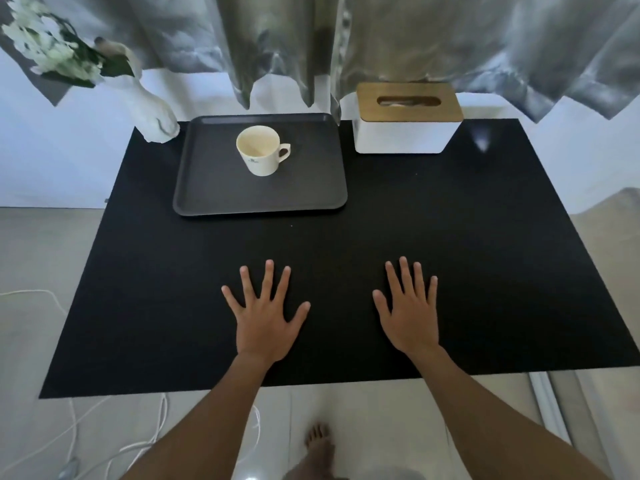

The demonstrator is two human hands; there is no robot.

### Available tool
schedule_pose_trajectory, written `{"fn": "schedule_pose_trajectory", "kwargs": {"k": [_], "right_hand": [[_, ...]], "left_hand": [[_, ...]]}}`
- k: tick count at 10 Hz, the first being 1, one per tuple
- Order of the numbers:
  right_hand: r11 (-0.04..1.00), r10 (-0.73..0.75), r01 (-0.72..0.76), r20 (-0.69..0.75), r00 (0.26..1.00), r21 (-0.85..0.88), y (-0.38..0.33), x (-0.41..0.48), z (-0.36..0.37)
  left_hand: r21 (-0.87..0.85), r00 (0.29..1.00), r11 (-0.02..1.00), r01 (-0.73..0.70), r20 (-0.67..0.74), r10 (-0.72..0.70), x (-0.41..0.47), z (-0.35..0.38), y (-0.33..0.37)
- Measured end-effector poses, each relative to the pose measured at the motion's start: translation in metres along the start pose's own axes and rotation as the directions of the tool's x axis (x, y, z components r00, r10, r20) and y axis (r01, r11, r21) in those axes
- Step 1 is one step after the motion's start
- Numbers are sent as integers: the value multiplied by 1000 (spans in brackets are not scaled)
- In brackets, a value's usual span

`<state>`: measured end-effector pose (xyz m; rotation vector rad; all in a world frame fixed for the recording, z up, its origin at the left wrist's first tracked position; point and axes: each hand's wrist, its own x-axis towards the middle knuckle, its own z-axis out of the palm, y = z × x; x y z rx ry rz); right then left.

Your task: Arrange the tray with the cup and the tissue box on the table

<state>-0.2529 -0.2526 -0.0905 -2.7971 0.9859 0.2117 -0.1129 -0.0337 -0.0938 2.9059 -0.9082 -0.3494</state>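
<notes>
Fingers (268, 271) of both hands splayed flat on black desk (485, 237), empty; risk: jerking dark rectangular tray (207, 199) topples white ceramic cup (261, 150).

Bare table (381, 220) ahead — tray (194, 199), tissue box (401, 136), vase (159, 119) along far edge.

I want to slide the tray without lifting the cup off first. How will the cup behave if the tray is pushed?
The cup stands upright, loose near the middle of the smooth dark tray, so it may skid on a sudden push. It looks empty, hence probably light. Its base looks narrower than its mouth, so a jolt could tip it.
</notes>
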Motion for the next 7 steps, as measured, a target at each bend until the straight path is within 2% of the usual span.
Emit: {"fn": "schedule_pose_trajectory", "kwargs": {"k": [4, 5, 6, 7], "right_hand": [[1000, 6, -6, -37, 999, -9, 3, 1, 4], [1000, 20, -20, 6, 1000, 2, 3, 2, 3], [996, 3, -9, 64, 998, 91, 2, 4, -3], [880, 43, -84, 97, 994, 468, 8, 12, -44]], "left_hand": [[30, 1000, 999, 25, -5, -25, 1, 1, 3], [35, 1000, 999, 28, -1, -28, 1, 1, 2], [29, 1000, 999, 22, -2, -22, 1, -1, 3], [21, 1000, 1000, 18, -18, -18, 1, 1, 3]]}}
